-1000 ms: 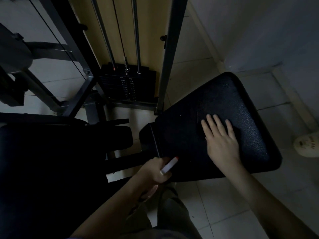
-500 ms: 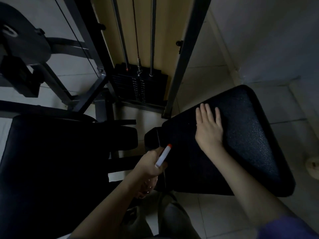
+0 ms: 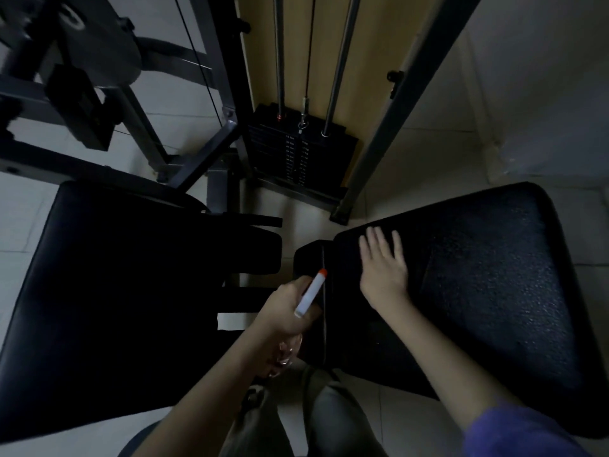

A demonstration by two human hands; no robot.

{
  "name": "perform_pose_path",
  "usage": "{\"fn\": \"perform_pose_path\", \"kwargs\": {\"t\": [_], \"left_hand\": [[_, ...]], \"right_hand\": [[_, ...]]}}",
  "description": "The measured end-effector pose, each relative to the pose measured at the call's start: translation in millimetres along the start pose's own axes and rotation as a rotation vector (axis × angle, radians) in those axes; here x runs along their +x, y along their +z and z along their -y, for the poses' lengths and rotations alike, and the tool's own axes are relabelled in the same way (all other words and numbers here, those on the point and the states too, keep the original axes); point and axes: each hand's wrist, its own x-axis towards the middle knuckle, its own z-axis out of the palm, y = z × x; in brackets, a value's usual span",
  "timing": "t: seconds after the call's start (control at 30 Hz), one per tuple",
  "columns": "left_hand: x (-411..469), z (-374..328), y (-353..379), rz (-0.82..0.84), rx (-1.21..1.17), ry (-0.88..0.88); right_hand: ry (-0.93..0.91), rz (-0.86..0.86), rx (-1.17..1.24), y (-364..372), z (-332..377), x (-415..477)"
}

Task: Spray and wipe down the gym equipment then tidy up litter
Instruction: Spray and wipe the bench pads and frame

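Clear spray bottle [image 3: 309,295], white orange-tipped nozzle angled upward, just beside black textured seat pad [image 3: 494,291]

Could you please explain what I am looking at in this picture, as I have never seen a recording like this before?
No robot is involved. A person wears a camera on the head, so the view looks down at their own two arms. The left hand grips a spray bottle, whose white nozzle with an orange tip points up and away. The right hand lies flat, fingers straight, on a black textured seat pad; no cloth shows under it. A second, smoother bench pad sits to the left. Beyond them stands a weight stack with steel guide rods and a cable, on a pale tiled floor. The room is dim.
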Motion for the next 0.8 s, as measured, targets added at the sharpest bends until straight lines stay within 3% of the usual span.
{"fn": "perform_pose_path", "kwargs": {"t": [0.17,0.33,0.5,0.7,0.8], "left_hand": [[-0.4,5.9,0.2,0.032,0.000,-0.014],[-4.0,9.4,3.1,0.039,0.021,-0.024],[-5.1,11.3,0.3,0.062,0.027,-0.020],[-1.0,9.8,-0.6,0.101,0.036,-0.012],[-2.3,6.1,0.0,0.103,0.025,-0.011]], "right_hand": [[0.218,-0.155,0.010,-23.6,-49.1,-7.2],[-0.040,-0.151,0.031,-7.7,-21.8,19.9],[-0.188,-0.052,0.040,22.8,9.1,-22.8],[0.008,-0.379,0.155,21.8,-34.6,-50.2],[0.033,-0.332,0.178,10.6,-35.1,-35.9]]}}
